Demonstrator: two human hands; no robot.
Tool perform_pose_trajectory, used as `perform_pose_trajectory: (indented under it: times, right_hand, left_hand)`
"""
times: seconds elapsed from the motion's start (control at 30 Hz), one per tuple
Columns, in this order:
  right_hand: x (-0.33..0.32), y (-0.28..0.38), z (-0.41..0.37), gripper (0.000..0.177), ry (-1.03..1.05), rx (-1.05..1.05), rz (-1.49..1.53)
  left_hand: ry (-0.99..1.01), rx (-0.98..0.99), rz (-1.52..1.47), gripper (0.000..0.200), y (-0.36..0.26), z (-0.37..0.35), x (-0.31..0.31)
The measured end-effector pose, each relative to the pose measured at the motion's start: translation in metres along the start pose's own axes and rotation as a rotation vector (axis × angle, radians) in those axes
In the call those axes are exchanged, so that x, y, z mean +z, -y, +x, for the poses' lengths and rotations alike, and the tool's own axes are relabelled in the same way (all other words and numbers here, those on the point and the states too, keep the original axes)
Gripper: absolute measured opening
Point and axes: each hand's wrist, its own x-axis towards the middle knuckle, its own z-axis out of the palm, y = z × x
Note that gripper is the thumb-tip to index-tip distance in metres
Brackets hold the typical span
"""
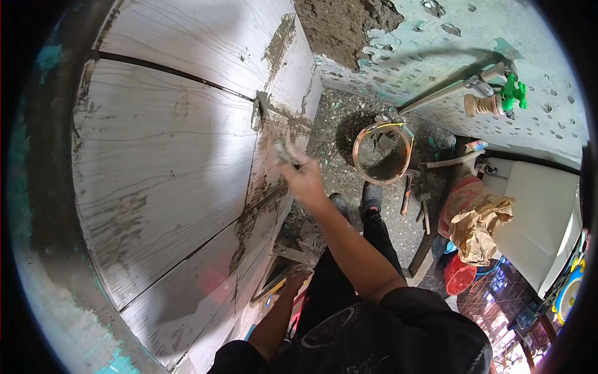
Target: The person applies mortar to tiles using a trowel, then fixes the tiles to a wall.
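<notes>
My right hand (305,184) is raised at the white wall panels, its fingers closed around a small grey, mortar-smeared thing (285,151) that is too blurred to name. Just beyond it, a grey patch (258,112) of what looks like mortar or a thin blade lies at the panel joint. The white wood-grain panels (168,137) carry brown smears along their edges and dark gaps between them. Lower down, my left hand (298,277) is beside a wooden piece (289,254) near my leg; its fingers are mostly hidden.
A bucket (355,156) with grey mix stands on the speckled floor (336,118). To its right lie a hammer-like tool (407,194), a hose (458,159) and crumpled brown paper (479,227). A green-handled tap (514,91) juts from the pitted wall, above a white cabinet-like box (539,212).
</notes>
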Motion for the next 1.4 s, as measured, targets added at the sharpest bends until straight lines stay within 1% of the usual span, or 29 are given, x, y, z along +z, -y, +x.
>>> perform_pose_trajectory:
  times: [0.03,0.13,0.17,0.23,0.3,0.37,0.43,0.5,0.53,0.6,0.63,0.67,0.73,0.77,0.83,0.9,0.97,1.07,1.13,1.2,1.27,1.33,1.4]
  right_hand:
    - [0.014,-0.011,-0.004,0.037,-0.059,-0.053,0.049]
    - [0.037,-0.025,-0.036,0.037,-0.223,-0.393,-0.271]
    - [0.035,-0.023,-0.039,0.041,-0.192,-0.403,-0.277]
    - [0.036,-0.023,-0.028,0.040,-0.249,-0.192,-0.183]
    - [0.043,-0.022,-0.012,0.039,-0.197,-0.038,-0.125]
    - [0.060,-0.036,-0.001,0.038,-0.038,0.068,-0.093]
    - [0.055,-0.046,-0.026,0.034,-0.191,-0.382,-0.379]
    - [0.038,-0.049,-0.039,0.032,-0.256,-0.450,-0.426]
    - [0.022,-0.049,-0.033,0.032,-0.234,-0.297,-0.330]
    - [0.000,-0.032,-0.009,0.032,-0.172,-0.077,-0.202]
    - [-0.008,-0.009,0.011,0.031,-0.131,-0.009,-0.168]
    - [-0.011,0.003,0.020,0.032,-0.091,0.060,-0.132]
    - [0.001,-0.021,0.004,0.036,-0.057,-0.128,-0.263]
    - [0.007,-0.031,-0.008,0.038,-0.040,-0.219,-0.331]
    - [0.012,-0.034,-0.034,0.038,-0.103,-0.277,-0.232]
    - [0.014,-0.038,-0.038,0.039,-0.188,-0.232,-0.163]
    - [0.022,-0.042,-0.008,0.041,-0.288,-0.111,-0.125]
    - [0.056,-0.060,0.010,0.045,-0.255,-0.297,-0.306]
    - [0.065,-0.077,-0.026,0.044,-0.288,-0.410,-0.385]
    - [0.055,-0.076,-0.045,0.041,-0.279,-0.373,-0.365]
    - [0.018,-0.064,-0.044,0.038,-0.213,-0.205,-0.242]
    - [-0.004,-0.036,-0.009,0.036,-0.244,0.083,-0.227]
    - [-0.023,-0.020,0.020,0.039,-0.149,0.068,-0.230]
  left_hand:
    - [-0.030,-0.016,0.025,0.034,-0.005,-0.001,0.002]
    - [0.012,0.021,-0.072,0.035,0.009,0.003,0.004]
    - [0.011,0.008,-0.049,0.035,0.007,0.003,0.005]
    - [0.007,-0.028,-0.004,0.035,0.006,0.001,0.005]
    - [-0.005,0.009,0.012,0.035,0.009,0.004,0.005]
    - [-0.021,0.024,0.039,0.035,0.006,-0.004,0.003]
    - [-0.035,0.036,0.065,0.035,-0.017,-0.019,0.011]
    - [0.010,-0.027,0.097,0.033,-0.015,-0.014,0.006]
    - [0.029,-0.059,0.108,0.032,-0.009,-0.012,0.005]
    - [-0.021,-0.023,0.064,0.031,0.006,-0.005,0.004]
    - [-0.048,0.001,0.041,0.031,0.009,-0.004,0.004]
    - [-0.029,-0.003,0.020,0.030,0.007,-0.007,0.004]
    - [0.006,-0.006,-0.024,0.030,-0.001,-0.009,0.004]
    - [0.008,-0.030,-0.030,0.028,0.010,-0.001,0.001]
    - [0.035,0.007,0.024,0.026,0.006,0.000,0.002]
    - [0.031,0.020,0.071,0.026,0.002,-0.009,0.002]
    - [-0.003,0.036,0.109,0.028,-0.006,-0.013,0.000]
    - [0.018,0.022,-0.045,0.027,0.005,-0.006,-0.002]
    - [-0.009,0.021,-0.083,0.027,-0.009,-0.015,0.004]
    - [-0.020,-0.006,-0.080,0.027,-0.010,-0.021,0.004]
    - [-0.025,-0.039,-0.045,0.028,-0.003,-0.018,-0.001]
    - [-0.011,-0.013,0.078,0.031,-0.006,-0.018,-0.003]
    - [-0.028,-0.027,0.178,0.034,-0.023,-0.028,-0.003]
